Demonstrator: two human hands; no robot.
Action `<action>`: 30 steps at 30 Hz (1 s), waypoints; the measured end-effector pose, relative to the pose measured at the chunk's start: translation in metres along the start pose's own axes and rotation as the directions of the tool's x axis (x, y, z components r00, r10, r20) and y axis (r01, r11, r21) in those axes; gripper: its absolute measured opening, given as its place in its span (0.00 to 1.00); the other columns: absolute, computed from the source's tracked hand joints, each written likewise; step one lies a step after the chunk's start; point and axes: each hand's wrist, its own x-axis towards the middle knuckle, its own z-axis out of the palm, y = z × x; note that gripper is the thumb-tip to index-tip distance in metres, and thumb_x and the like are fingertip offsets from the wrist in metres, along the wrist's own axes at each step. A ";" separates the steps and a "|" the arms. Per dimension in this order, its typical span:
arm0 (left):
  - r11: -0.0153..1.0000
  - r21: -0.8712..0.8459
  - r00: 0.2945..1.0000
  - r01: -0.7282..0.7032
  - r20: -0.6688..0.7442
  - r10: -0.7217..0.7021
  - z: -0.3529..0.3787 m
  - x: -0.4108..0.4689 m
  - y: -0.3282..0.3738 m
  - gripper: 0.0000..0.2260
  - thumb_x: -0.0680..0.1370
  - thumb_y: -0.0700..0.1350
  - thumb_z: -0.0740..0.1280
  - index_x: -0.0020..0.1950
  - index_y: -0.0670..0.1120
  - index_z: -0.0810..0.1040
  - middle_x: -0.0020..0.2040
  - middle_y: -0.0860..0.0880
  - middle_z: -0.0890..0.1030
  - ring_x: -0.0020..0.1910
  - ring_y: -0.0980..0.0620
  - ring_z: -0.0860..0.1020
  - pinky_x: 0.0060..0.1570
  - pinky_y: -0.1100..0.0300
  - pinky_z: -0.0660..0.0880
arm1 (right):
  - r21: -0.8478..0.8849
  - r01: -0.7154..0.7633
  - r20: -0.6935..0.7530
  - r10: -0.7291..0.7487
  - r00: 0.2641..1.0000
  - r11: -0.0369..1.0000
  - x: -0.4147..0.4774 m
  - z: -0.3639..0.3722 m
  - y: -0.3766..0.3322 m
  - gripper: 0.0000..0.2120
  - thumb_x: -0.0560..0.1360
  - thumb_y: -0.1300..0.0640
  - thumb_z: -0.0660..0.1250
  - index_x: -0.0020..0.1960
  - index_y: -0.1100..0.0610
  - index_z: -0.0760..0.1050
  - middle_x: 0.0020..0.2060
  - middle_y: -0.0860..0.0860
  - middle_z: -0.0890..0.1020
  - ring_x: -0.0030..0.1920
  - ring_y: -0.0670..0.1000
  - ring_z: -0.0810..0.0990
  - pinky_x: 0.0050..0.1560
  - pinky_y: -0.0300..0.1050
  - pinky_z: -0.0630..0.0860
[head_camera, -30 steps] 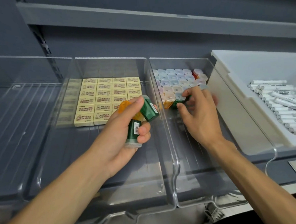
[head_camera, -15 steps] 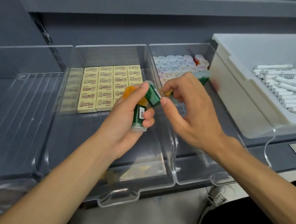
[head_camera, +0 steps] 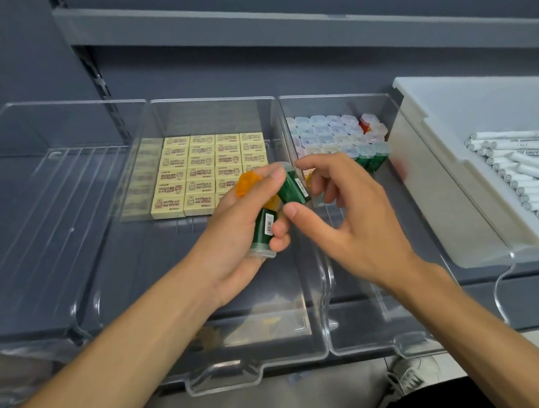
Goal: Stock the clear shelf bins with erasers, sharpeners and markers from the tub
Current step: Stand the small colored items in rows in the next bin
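Left hand (head_camera: 241, 230) is over the front of the middle clear bin (head_camera: 228, 381), fingers curled round a bunch of sharpeners: an orange sharpener (head_camera: 248, 181) at the top of the fist, a green sharpener with barcode label (head_camera: 265, 231) clamped low by the little and ring fingers, and a second green sharpener (head_camera: 292, 189) sticking out toward the right, held at the thumb tip.

Right hand (head_camera: 354, 220) is just beside it, above the wall between the middle and right bins. Thumb and index are curled like a pincer round that second green sharpener, thumb at the lower end, index over the upper end. Can't tell if it's actually gripping or only touching; the other fingers are loosely bent.

Cream erasers (head_camera: 193, 170) are packed in rows at the back of the middle bin. Right clear bin (head_camera: 381, 345) holds upright stocked sharpeners (head_camera: 330, 134) at the back, mostly pale caps, one red, two green in the front row.

Left clear bin (head_camera: 43, 249) is next to the middle one. White tub (head_camera: 428, 137) sits right of the bins with white markers (head_camera: 525, 172) piled inside.
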 end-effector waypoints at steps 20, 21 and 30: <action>0.966 0.221 0.991 -0.135 0.004 0.137 -0.003 -0.001 0.000 0.07 0.75 0.50 0.68 0.39 0.50 0.75 0.39 0.48 0.73 0.25 0.56 0.67 0.21 0.65 0.65 | 0.520 -0.226 0.050 0.234 0.971 0.824 -0.005 -0.016 0.001 0.20 0.79 0.59 0.60 0.71 0.50 0.67 0.47 0.59 0.79 0.47 0.53 0.80 0.51 0.44 0.77; 0.968 0.214 0.991 -0.130 -0.004 0.133 -0.003 0.000 -0.001 0.07 0.75 0.49 0.68 0.39 0.50 0.75 0.39 0.48 0.73 0.25 0.55 0.67 0.20 0.65 0.64 | 0.558 -0.247 0.079 0.246 0.966 0.792 -0.005 -0.018 0.002 0.20 0.80 0.59 0.57 0.71 0.48 0.67 0.47 0.62 0.79 0.46 0.52 0.80 0.49 0.43 0.77; 0.969 0.199 0.989 -0.143 0.008 0.145 -0.004 0.001 -0.007 0.10 0.71 0.44 0.61 0.51 0.43 0.72 0.43 0.46 0.73 0.26 0.52 0.67 0.22 0.62 0.65 | 0.669 -0.402 0.145 0.421 0.896 0.625 -0.004 -0.025 0.015 0.09 0.79 0.59 0.64 0.57 0.49 0.70 0.45 0.54 0.84 0.41 0.51 0.82 0.47 0.44 0.78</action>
